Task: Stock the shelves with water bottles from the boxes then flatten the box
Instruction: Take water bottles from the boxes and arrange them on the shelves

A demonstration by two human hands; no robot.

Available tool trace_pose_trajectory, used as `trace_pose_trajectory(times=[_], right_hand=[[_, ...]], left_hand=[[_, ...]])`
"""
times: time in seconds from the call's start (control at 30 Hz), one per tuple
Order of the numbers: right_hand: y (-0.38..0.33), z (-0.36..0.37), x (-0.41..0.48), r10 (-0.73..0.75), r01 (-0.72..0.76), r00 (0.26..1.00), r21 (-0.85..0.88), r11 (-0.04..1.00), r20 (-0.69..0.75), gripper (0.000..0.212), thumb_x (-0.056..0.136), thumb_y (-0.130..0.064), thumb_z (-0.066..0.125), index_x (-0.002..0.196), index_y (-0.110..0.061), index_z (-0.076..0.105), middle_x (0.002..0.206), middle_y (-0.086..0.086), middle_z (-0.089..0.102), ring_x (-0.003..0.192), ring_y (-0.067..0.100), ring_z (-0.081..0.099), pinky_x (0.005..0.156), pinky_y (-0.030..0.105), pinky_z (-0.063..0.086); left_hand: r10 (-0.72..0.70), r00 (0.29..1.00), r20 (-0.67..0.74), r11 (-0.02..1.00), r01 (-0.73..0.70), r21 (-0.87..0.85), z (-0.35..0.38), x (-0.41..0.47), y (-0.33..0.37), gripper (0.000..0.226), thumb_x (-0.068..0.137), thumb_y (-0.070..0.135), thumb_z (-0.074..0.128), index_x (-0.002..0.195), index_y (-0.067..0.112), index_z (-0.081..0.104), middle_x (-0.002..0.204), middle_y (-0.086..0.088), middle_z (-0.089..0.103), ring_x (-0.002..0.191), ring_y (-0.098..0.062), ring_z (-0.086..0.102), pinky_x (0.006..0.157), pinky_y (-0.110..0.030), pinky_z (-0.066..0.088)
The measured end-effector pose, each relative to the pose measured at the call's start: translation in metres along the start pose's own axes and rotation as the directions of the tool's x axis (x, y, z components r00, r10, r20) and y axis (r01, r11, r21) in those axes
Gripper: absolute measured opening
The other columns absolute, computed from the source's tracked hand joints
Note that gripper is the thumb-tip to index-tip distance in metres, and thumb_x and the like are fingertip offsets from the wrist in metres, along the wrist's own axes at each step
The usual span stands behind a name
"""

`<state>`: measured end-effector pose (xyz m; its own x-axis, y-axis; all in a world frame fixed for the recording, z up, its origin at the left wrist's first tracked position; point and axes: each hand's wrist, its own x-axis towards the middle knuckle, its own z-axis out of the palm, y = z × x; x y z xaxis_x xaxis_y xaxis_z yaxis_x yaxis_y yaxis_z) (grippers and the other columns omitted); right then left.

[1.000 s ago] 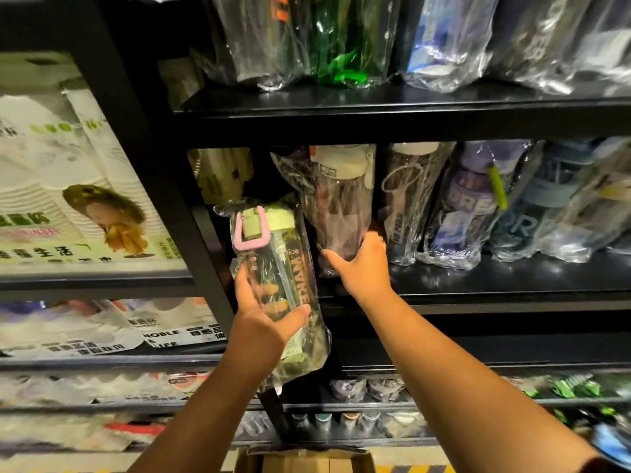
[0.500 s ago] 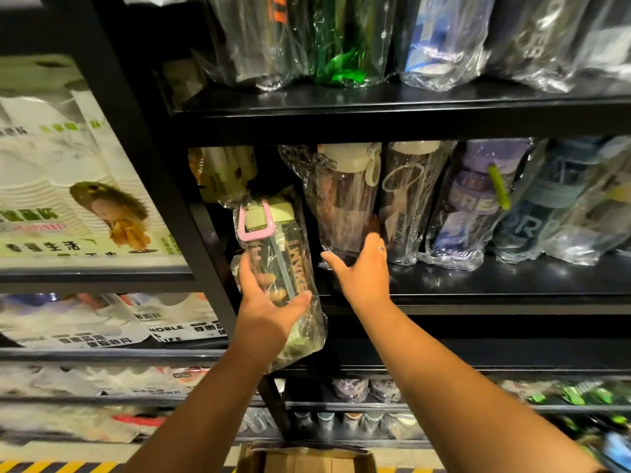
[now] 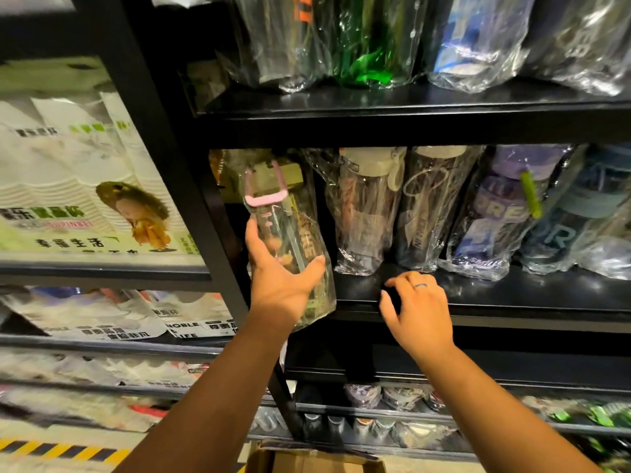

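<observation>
While left hand (image 3: 280, 291) grip clamps wrapped bottle (image 3: 286, 230), right hand (image 3: 420, 312) grip apart by shelf (image 3: 529, 298), packet (image 3: 184, 325) reading NOBLE

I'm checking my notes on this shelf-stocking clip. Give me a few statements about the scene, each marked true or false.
1. The left hand grips a wrapped bottle with a pink handle. True.
2. The right hand holds a bottle too. False: it holds nothing and is at the front edge of the middle shelf.
3. The beige-lidded bottle stands on the middle shelf in clear wrap. True.
4. The left hand wears jewellery. False: the ring is on the right hand.
5. Nothing is stocked higher up. False: wrapped bottles stand on the upper shelf, a green bottle among them.
</observation>
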<state>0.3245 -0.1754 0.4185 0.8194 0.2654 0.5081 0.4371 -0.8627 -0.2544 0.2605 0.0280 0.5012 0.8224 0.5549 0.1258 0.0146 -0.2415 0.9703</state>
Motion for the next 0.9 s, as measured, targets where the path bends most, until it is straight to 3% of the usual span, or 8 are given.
trace_pose_trajectory(times=[0.1, 0.2, 0.3, 0.37, 0.5, 0.67, 0.8, 0.9], right_hand=[[-0.001, 0.005, 0.000, -0.040, 0.040, 0.999, -0.040, 0.998, -0.013, 0.031, 0.085, -0.032, 0.048, 0.094, -0.014, 0.072, 0.094, 0.005, 0.062, 0.085, 0.033, 0.058, 0.066, 0.040, 0.047], [0.000, 0.008, -0.001, -0.060, 0.059, 0.998, -0.092, 0.994, -0.002, 0.035, 0.085, -0.029, 0.044, 0.100, -0.014, 0.072, 0.099, 0.006, 0.062, 0.086, 0.032, 0.056, 0.069, 0.041, 0.046], [0.001, 0.011, -0.003, -0.081, 0.080, 0.997, -0.128, 0.988, 0.001, 0.038, 0.084, -0.029, 0.042, 0.101, -0.014, 0.072, 0.101, 0.007, 0.061, 0.086, 0.033, 0.055, 0.070, 0.041, 0.044], [0.001, 0.012, -0.003, -0.085, 0.084, 0.996, -0.133, 0.988, -0.004, 0.038, 0.083, -0.029, 0.041, 0.100, -0.014, 0.071, 0.101, 0.008, 0.061, 0.086, 0.033, 0.055, 0.070, 0.041, 0.042], [-0.001, 0.014, -0.003, -0.088, 0.082, 0.996, -0.150, 0.985, -0.030, 0.038, 0.082, -0.029, 0.041, 0.099, -0.014, 0.071, 0.100, 0.008, 0.061, 0.084, 0.032, 0.053, 0.070, 0.040, 0.040], [-0.001, 0.014, -0.003, -0.103, 0.095, 0.994, -0.158, 0.983, -0.041, 0.037, 0.081, -0.029, 0.042, 0.099, -0.014, 0.071, 0.099, 0.008, 0.061, 0.083, 0.033, 0.052, 0.069, 0.039, 0.039], [-0.001, 0.015, -0.003, -0.109, 0.100, 0.993, -0.162, 0.982, -0.048, 0.037, 0.082, -0.028, 0.042, 0.099, -0.013, 0.071, 0.100, 0.009, 0.061, 0.083, 0.033, 0.051, 0.069, 0.039, 0.038], [-0.001, 0.015, -0.003, -0.115, 0.105, 0.992, -0.162, 0.981, -0.049, 0.037, 0.082, -0.028, 0.041, 0.099, -0.013, 0.071, 0.100, 0.009, 0.061, 0.083, 0.033, 0.051, 0.069, 0.039, 0.038]], left_hand=[[0.006, 1.000, -0.017, 1.000, -0.007, -0.027, 0.003, 0.007, 0.002, 0.114, 0.082, 0.023, 0.082, 0.153, 0.044, -0.005, 0.144, -0.001, 0.038, 0.132, -0.021, 0.045, 0.112, -0.042, 0.039], [0.036, 0.998, -0.045, 0.999, -0.038, -0.038, 0.012, 0.013, -0.005, 0.114, 0.083, 0.018, 0.081, 0.152, 0.046, -0.006, 0.153, -0.001, 0.032, 0.133, -0.015, 0.040, 0.110, -0.027, 0.033], [0.080, 0.992, -0.100, 0.997, -0.080, 0.005, 0.016, 0.022, -0.016, 0.115, 0.080, 0.017, 0.083, 0.155, 0.037, -0.003, 0.157, -0.002, 0.030, 0.129, -0.004, 0.037, 0.095, 0.004, 0.026], [0.090, 0.985, -0.146, 0.995, -0.083, 0.053, 0.017, 0.029, -0.023, 0.113, 0.079, 0.018, 0.084, 0.157, 0.027, 0.003, 0.153, -0.005, 0.036, 0.122, -0.003, 0.041, 0.088, 0.009, 0.026], [0.090, 0.982, -0.165, 0.990, -0.070, 0.122, 0.023, 0.040, -0.038, 0.107, 0.075, 0.036, 0.084, 0.155, 0.019, 0.017, 0.147, -0.009, 0.046, 0.130, -0.021, 0.050, 0.106, -0.028, 0.044], [0.042, 0.991, -0.129, 0.986, -0.020, 0.168, 0.028, 0.044, -0.045, 0.110, 0.077, 0.042, 0.083, 0.157, 0.017, 0.012, 0.156, -0.011, 0.031, 0.141, -0.028, 0.037, 0.110, -0.029, 0.033], [0.015, 0.991, -0.134, 0.938, 0.033, 0.346, 0.028, 0.033, -0.053, 0.114, 0.073, 0.046, 0.083, 0.156, 0.021, 0.007, 0.155, -0.012, 0.021, 0.139, -0.034, 0.033, 0.110, -0.048, 0.039], [-0.023, 0.995, -0.101, 0.896, 0.065, 0.439, 0.028, 0.033, -0.055, 0.103, 0.083, 0.042, 0.075, 0.157, 0.018, 0.006, 0.157, -0.012, 0.023, 0.139, -0.034, 0.035, 0.110, -0.043, 0.039]])
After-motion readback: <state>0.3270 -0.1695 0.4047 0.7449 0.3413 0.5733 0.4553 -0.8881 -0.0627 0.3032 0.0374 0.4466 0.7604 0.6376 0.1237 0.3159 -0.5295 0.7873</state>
